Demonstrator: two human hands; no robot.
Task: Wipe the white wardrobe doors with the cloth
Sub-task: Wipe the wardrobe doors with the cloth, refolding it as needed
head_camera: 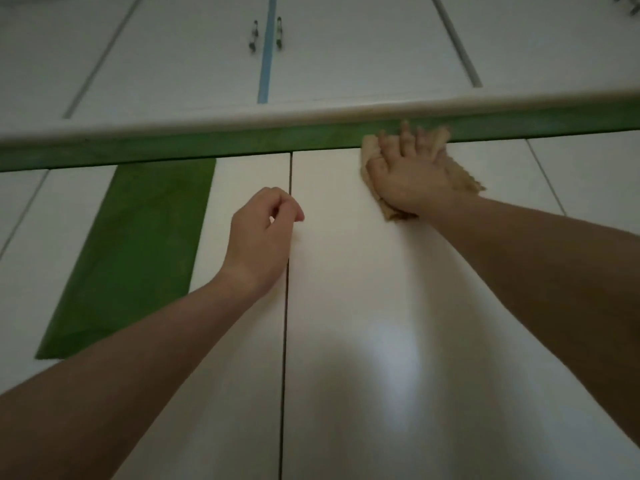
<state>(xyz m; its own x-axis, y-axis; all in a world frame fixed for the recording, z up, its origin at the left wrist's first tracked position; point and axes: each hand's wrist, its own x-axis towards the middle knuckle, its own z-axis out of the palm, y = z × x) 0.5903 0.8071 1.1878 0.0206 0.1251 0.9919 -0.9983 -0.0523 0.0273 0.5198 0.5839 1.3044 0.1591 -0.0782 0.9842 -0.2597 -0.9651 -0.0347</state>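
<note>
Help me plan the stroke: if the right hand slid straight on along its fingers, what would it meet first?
The right hand would likely hit the white ledge above the green band; depth unclear.

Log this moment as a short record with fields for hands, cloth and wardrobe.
right hand: fingers spread flat, pressing the cloth to the white door
cloth: tan, at the door's top, reaching the green strip
left hand: loosely curled, holding nothing, by the seam between doors
upper doors: two handles flanking a blue strip
</note>
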